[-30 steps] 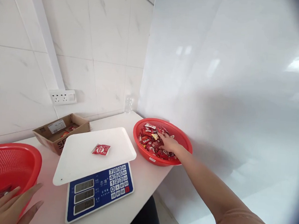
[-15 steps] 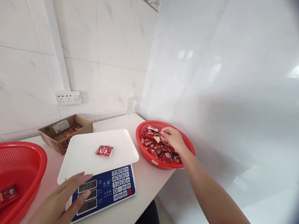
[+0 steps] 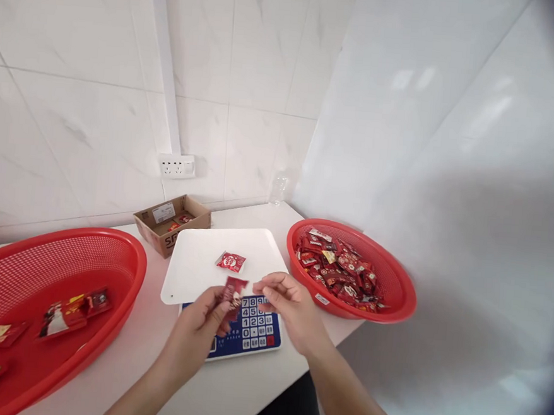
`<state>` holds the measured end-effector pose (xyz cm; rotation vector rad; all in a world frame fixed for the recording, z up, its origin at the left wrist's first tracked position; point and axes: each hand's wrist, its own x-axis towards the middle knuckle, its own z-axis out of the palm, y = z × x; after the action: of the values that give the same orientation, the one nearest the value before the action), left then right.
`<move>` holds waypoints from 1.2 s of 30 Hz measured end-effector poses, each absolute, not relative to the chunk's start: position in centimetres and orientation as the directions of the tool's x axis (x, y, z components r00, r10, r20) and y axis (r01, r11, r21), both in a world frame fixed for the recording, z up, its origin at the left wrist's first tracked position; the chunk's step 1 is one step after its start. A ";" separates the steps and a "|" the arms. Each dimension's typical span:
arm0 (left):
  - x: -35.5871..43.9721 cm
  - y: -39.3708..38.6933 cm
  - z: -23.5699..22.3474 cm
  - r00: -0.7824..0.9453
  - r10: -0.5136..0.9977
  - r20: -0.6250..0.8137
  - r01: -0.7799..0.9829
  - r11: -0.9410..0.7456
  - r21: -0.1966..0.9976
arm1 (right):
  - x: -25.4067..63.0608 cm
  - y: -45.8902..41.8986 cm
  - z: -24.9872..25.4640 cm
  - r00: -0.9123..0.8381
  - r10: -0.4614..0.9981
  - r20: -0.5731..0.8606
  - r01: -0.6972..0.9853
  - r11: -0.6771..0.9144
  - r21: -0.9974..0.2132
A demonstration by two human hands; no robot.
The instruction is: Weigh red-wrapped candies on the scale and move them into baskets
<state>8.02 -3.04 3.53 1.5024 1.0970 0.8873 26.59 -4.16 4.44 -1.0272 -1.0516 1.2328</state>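
My left hand point(image 3: 203, 319) pinches a small red packet point(image 3: 235, 287) between thumb and fingers, above the scale's front panel. Just to its right is my right hand point(image 3: 293, 306), loosely curled with the fingertips slightly apart; I see nothing in it. Both hover over the blue keypad point(image 3: 252, 332) of a weighing scale. Another red packet point(image 3: 231, 262) lies on the scale's white pan point(image 3: 192, 258). On the right, a red plastic basket point(image 3: 401, 298) holds many red packets point(image 3: 343, 269). My left fingers and the held packet partly cover the panel, hiding most of its displays.
A large red basket point(image 3: 132, 248) stands on the left with several packets point(image 3: 63, 319) in it. Behind the scale is an open cardboard box point(image 3: 161, 240) with packets inside. A clear bottle point(image 3: 278, 188) stands in the corner, by the tiled wall with a socket point(image 3: 177, 166).
My right hand has come out of the right basket to the scale. My left hand has moved right and now grips a red packet. The view has turned left.
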 end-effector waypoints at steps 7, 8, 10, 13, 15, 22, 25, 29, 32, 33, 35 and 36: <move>3.3 0.9 3.5 0.094 0.991 0.096 0.732 -0.134 0.668 | 37.2 -2.8 5.2 0.256 0.950 0.176 0.865 -0.144 -0.480; 3.1 1.3 3.3 0.106 0.987 0.123 0.796 -0.159 0.585 | 38.6 -2.6 5.2 0.280 0.956 0.092 0.905 -0.230 -0.359; 2.9 1.8 2.7 0.170 0.960 0.223 0.862 -0.255 0.438 | 41.1 -2.4 5.1 0.307 0.949 -0.069 0.922 -0.314 -0.227; 3.1 2.1 1.6 0.263 0.883 0.389 0.861 -0.397 0.317 | 43.7 -2.0 4.6 0.298 0.927 -0.227 0.922 -0.341 -0.185; 3.4 1.9 1.0 0.279 0.861 0.425 0.839 -0.434 0.328 | 44.4 -1.6 4.2 0.308 0.908 -0.285 0.921 -0.360 -0.149; 4.3 0.0 0.7 0.323 0.831 0.453 0.732 -0.523 0.437 | 44.1 -0.3 3.2 0.326 0.895 -0.304 0.916 -0.379 -0.132; 4.3 -0.8 1.0 0.321 0.828 0.459 0.706 -0.532 0.468 | 44.2 -0.3 2.8 0.299 0.927 -0.228 0.918 -0.344 -0.197; 4.1 -1.5 1.3 0.308 0.849 0.429 0.699 -0.508 0.504 | 45.0 -0.7 2.8 0.308 0.948 -0.076 0.885 -0.315 -0.344; 4.0 -1.6 1.3 0.294 0.860 0.416 0.682 -0.494 0.539 | 45.7 -0.9 3.5 0.378 0.924 0.065 0.829 -0.306 -0.467; 4.1 -1.6 1.4 0.293 0.863 0.412 0.671 -0.492 0.554 | 45.7 -1.0 4.0 0.406 0.907 0.117 0.807 -0.295 -0.512; 4.5 -1.7 1.7 0.302 0.871 0.388 0.643 -0.487 0.591 | 45.1 -1.1 5.1 0.449 0.870 0.204 0.758 -0.250 -0.602; 4.9 -1.9 2.0 0.310 0.877 0.366 0.627 -0.479 0.615 | 44.4 -1.2 5.7 0.457 0.857 0.237 0.740 -0.219 -0.636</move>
<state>4.86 -1.86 2.01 2.2254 1.3457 0.9668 44.39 -1.19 5.66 -2.0062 -1.3288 0.2139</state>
